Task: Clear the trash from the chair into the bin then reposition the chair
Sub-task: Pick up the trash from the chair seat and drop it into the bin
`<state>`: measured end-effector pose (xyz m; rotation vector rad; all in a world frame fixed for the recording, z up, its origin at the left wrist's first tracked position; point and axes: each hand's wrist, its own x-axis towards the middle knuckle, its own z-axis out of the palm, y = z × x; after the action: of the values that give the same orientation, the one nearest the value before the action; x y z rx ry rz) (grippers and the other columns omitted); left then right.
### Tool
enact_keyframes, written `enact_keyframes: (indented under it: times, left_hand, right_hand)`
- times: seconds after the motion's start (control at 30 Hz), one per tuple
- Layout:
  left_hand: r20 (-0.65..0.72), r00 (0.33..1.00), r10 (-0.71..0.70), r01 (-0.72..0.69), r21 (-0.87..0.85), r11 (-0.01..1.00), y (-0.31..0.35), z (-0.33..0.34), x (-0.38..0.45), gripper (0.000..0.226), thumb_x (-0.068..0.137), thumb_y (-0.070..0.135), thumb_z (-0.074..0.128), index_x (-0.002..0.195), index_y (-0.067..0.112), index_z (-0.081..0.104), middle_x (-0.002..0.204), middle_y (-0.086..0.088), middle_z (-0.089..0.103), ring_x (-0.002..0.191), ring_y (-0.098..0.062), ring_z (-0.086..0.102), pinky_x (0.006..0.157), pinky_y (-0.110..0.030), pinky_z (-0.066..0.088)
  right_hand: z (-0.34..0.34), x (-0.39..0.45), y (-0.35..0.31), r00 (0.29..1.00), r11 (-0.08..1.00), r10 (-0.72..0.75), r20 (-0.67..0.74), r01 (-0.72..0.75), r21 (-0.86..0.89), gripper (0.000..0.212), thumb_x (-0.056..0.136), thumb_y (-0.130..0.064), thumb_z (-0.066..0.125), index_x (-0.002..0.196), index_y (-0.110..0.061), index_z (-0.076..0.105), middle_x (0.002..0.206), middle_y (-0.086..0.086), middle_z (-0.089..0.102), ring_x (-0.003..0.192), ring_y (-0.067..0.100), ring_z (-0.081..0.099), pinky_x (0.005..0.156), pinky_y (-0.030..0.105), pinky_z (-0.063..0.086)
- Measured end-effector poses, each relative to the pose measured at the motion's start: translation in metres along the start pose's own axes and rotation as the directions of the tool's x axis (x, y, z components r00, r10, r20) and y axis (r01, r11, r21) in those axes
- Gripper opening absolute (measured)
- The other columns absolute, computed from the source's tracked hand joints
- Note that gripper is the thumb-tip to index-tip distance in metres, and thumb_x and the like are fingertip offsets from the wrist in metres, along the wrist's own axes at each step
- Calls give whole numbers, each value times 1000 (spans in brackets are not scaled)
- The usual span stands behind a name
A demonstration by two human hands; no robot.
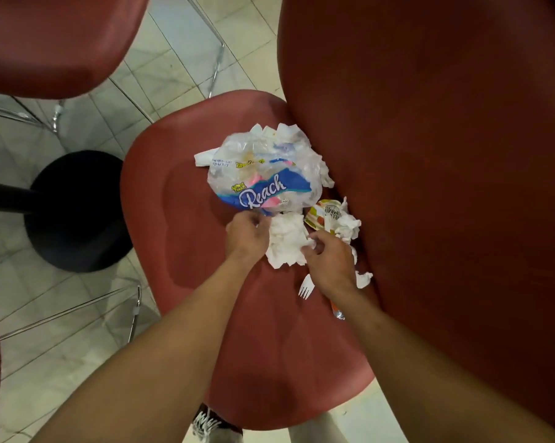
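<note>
Red chair seat [186, 251] viewed from above, with trash heaped at its right side against the backrest [429, 155]. The left hand [245, 236] pinches the lower edge of a clear plastic bag [263, 174]; the right hand [328, 260] grips a crumpled white tissue [285, 244]. A white plastic fork [305, 287] lies just beside the right wrist. The seat's left half and front edge are bare; tiled floor [180, 68] lies beyond.
</note>
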<state>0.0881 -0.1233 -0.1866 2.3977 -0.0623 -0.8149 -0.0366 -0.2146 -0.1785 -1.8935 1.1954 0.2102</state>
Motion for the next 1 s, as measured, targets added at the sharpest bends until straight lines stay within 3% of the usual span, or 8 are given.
enact_keyframes:
  times: [0.17, 0.3, 0.43, 0.6, 0.87, 1.0]
  left_hand:
    - [-18, 1000, -8, 8, 12, 1000, -3, -21, -27, 14, 90, 23, 59, 80, 16, 64, 88, -9, 71, 84, -25, 63, 68, -20, 33]
    - [-58, 998, -34, 33, -27, 999, -14, -48, -62, 12, 88, 24, 61, 83, 15, 68, 86, -5, 72, 87, -25, 65, 72, -25, 41]
    - [-108, 993, -41, 34, -64, 997, -25, -77, -99, 13, 85, 23, 62, 73, 20, 65, 69, 5, 65, 77, -20, 64, 69, -24, 43]
    - [-148, 988, -37, 20, -114, 993, -45, -117, -147, 16, 84, 21, 61, 68, 21, 61, 62, 12, 59, 71, -16, 59, 68, -25, 43]
    - [-191, 979, -68, 17, -256, 967, -103, -187, -230, 16, 86, 19, 59, 71, 20, 61, 70, 7, 64, 67, -11, 58, 64, -26, 46]
    - [-230, 966, -121, 47, -303, 952, -142, -221, -266, 21, 87, 17, 59, 66, 21, 57, 70, 8, 62, 71, -13, 58, 67, -27, 47]
  right_hand:
    - [-13, -26, 3, 999, 1000, 8, -50, -8, -1, 17, 85, -15, 64, 101, -20, 69, 64, -12, 52, 71, 11, 52, 68, 23, 39]
    - [-25, -57, -6, 999, 999, -32, -13, 32, 16, 11, 86, -14, 63, 92, -20, 70, 58, -11, 53, 60, 8, 50, 61, 22, 37]
    - [-32, -89, -27, 995, 995, -100, 23, 100, 14, 11, 87, -14, 61, 87, -23, 66, 61, -12, 54, 60, 5, 51, 54, 19, 36]
    - [-31, -130, -56, 986, 985, -169, 1, 169, -25, 8, 85, -16, 59, 88, -18, 66, 66, -11, 56, 71, 17, 57, 68, 29, 46]
    - [-12, -214, -100, 962, 960, -272, 18, 273, -65, 10, 86, -14, 56, 88, -17, 65, 68, -8, 59, 70, 19, 58, 65, 29, 45]
    - [16, -266, -122, 939, 936, -334, 83, 340, -89, 11, 88, -14, 57, 93, -15, 66, 79, -3, 65, 78, 21, 64, 74, 35, 53]
